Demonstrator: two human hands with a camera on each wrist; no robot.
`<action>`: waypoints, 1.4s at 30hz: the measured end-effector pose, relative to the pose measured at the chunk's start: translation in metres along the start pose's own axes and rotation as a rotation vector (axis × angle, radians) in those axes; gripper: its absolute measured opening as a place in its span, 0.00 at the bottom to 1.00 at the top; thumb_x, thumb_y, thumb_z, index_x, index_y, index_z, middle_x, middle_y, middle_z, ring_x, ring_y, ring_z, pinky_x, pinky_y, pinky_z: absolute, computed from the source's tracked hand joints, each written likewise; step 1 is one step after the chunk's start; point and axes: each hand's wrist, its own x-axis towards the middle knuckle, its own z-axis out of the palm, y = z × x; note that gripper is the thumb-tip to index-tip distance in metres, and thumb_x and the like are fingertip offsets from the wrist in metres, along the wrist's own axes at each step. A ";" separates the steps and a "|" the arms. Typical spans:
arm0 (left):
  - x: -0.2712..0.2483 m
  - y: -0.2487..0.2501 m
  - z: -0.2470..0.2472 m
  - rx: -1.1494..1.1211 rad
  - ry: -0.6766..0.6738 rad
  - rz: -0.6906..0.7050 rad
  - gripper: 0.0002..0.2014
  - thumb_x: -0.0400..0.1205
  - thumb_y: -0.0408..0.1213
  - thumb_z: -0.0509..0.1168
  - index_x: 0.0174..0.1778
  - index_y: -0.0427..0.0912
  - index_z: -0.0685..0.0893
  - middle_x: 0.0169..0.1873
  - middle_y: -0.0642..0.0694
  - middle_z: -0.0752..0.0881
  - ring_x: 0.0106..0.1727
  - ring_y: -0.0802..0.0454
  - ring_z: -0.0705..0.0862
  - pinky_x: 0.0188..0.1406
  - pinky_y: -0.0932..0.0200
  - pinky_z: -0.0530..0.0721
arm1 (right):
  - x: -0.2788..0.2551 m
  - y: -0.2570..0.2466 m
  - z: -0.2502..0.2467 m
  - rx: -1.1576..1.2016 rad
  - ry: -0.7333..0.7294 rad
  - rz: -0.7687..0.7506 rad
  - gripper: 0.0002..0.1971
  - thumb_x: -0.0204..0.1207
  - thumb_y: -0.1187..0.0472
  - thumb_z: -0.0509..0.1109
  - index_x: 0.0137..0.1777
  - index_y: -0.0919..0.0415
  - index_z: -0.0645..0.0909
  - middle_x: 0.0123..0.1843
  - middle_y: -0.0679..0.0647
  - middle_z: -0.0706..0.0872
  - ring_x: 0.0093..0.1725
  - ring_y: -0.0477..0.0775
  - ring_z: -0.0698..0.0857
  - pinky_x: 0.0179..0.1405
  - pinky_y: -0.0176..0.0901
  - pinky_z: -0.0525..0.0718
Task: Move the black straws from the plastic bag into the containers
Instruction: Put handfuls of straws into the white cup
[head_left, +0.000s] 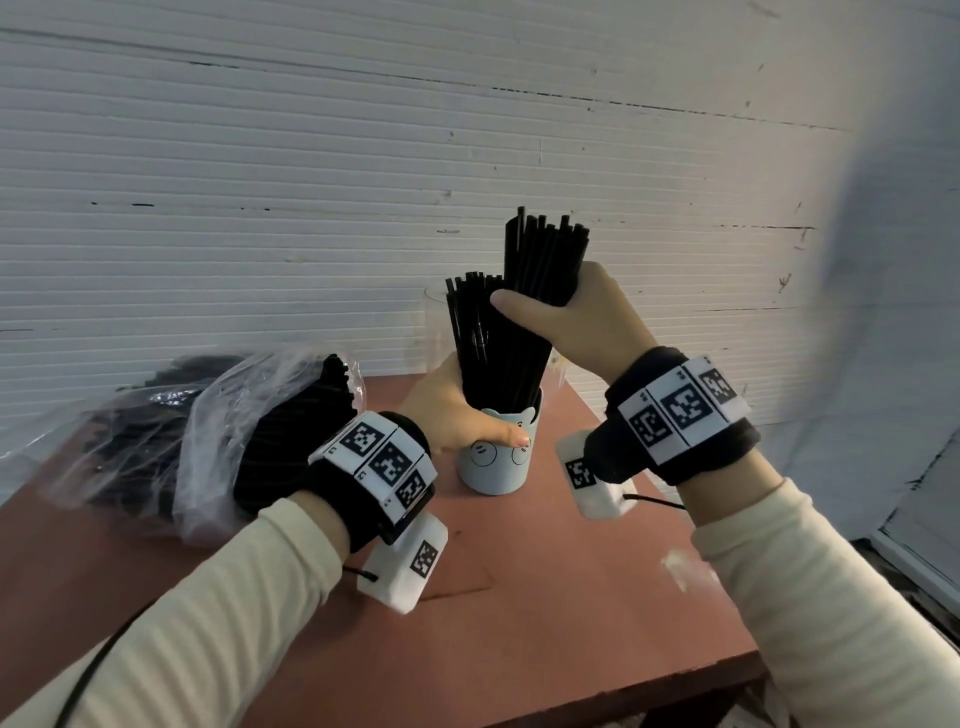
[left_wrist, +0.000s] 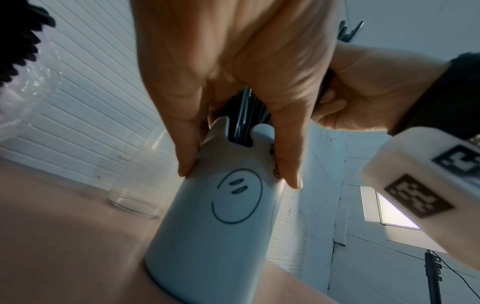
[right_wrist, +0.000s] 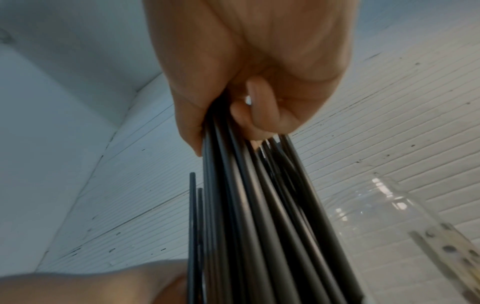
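A pale blue cup with a drawn face stands on the red-brown table, full of black straws. My left hand grips the cup near its rim. My right hand grips a bundle of black straws whose lower ends reach down into the cup. A clear plastic bag holding many more black straws lies on the table to the left.
A clear, empty-looking container stands behind the cup by the white ribbed wall. The table's right edge runs close beside the cup; its front edge is near me.
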 end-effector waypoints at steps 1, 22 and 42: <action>0.001 -0.001 0.001 0.006 0.007 0.007 0.43 0.56 0.41 0.87 0.68 0.54 0.76 0.56 0.57 0.86 0.60 0.58 0.84 0.64 0.53 0.82 | -0.001 0.000 -0.001 -0.012 0.019 -0.007 0.15 0.75 0.50 0.74 0.38 0.61 0.81 0.30 0.44 0.82 0.29 0.36 0.81 0.29 0.28 0.77; -0.001 0.000 0.004 0.007 0.026 -0.055 0.50 0.50 0.48 0.85 0.70 0.51 0.73 0.58 0.55 0.85 0.61 0.55 0.83 0.66 0.49 0.82 | 0.003 0.009 0.017 -0.392 0.104 -0.402 0.39 0.77 0.55 0.70 0.84 0.56 0.55 0.84 0.56 0.57 0.82 0.56 0.62 0.78 0.53 0.66; -0.067 0.033 -0.047 -0.123 0.369 0.057 0.26 0.75 0.29 0.72 0.69 0.49 0.78 0.57 0.51 0.86 0.58 0.55 0.85 0.52 0.63 0.83 | -0.033 -0.052 0.034 -0.078 0.265 -0.512 0.09 0.74 0.69 0.62 0.48 0.65 0.83 0.47 0.52 0.84 0.43 0.49 0.81 0.43 0.35 0.78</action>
